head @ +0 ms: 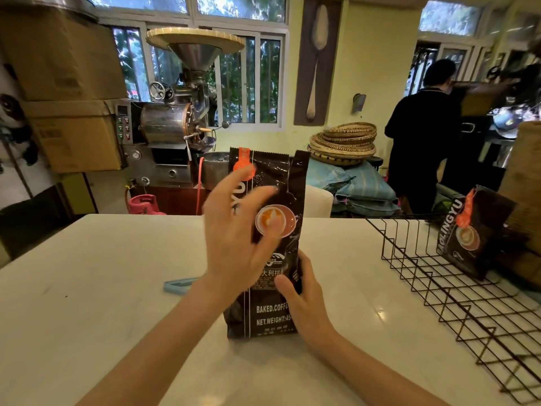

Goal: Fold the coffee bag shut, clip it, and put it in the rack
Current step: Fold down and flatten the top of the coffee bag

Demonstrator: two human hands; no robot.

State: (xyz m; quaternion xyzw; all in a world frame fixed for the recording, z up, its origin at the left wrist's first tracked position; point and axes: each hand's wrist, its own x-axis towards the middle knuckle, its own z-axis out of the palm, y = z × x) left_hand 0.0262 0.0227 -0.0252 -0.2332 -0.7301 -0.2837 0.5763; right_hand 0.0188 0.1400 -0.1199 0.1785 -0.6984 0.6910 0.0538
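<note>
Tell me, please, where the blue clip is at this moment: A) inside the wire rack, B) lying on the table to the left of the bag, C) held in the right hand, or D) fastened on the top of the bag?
B: the clip lies flat on the table, left of the bag, partly hidden behind the left forearm and held by neither hand.

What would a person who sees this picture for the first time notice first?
First the tall dark brown coffee bag, standing upright at the middle of the white table, with the right hand gripping its lower side and the left hand spread open in front of it. Next the black wire rack at the right, holding a second bag. A light blue clip lies left of the bag.
</note>
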